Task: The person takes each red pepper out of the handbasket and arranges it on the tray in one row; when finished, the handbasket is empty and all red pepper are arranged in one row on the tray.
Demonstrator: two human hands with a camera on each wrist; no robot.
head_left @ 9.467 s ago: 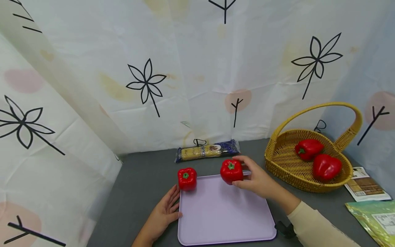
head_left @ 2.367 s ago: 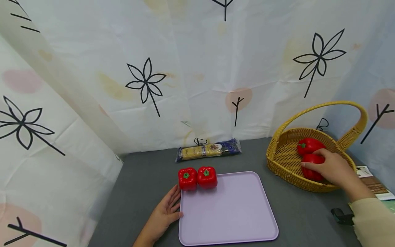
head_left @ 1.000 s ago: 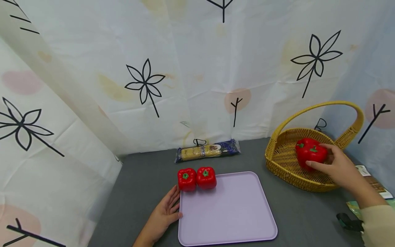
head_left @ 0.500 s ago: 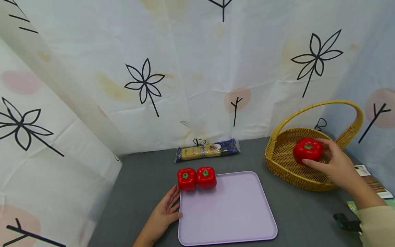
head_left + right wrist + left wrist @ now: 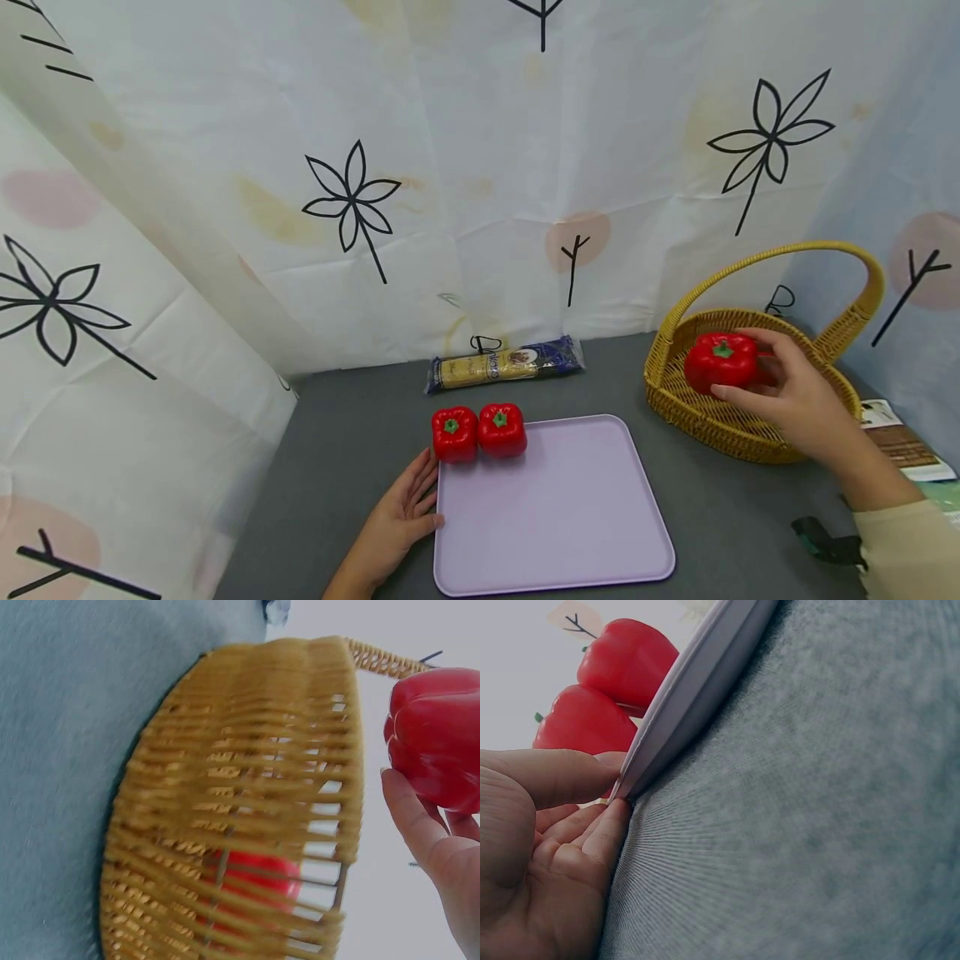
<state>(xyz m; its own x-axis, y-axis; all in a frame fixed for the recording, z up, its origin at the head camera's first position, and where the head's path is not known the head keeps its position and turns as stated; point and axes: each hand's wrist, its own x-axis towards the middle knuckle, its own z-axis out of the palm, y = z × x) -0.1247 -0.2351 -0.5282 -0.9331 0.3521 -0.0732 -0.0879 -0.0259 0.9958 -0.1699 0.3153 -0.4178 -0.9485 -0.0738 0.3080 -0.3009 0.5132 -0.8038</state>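
My right hand (image 5: 798, 404) grips a red bell pepper (image 5: 722, 363), stem up, over the yellow wicker basket (image 5: 720, 429). The right wrist view shows this pepper (image 5: 439, 739) above the rim, with another red pepper (image 5: 255, 881) visible through the weave. My left hand (image 5: 393, 521) touches the left edge of a lilac tray (image 5: 555, 508); in the left wrist view the thumb and fingertips meet at the tray's rim (image 5: 682, 697). Two red peppers, left (image 5: 454, 435) and right (image 5: 502, 430), stand side by side at the tray's back left corner.
A blue and yellow packet (image 5: 504, 367) lies behind the tray, near the patterned cloth backdrop (image 5: 480, 167). Right of the basket are a brown and white packet (image 5: 900, 442) and part of a green one (image 5: 943, 498). The basket's tall handle (image 5: 787, 248) arches above it.
The right hand set a second pepper beside the first on the tray, went to the basket and took hold of another. That pepper has risen and shifted left. The left hand has stayed put.
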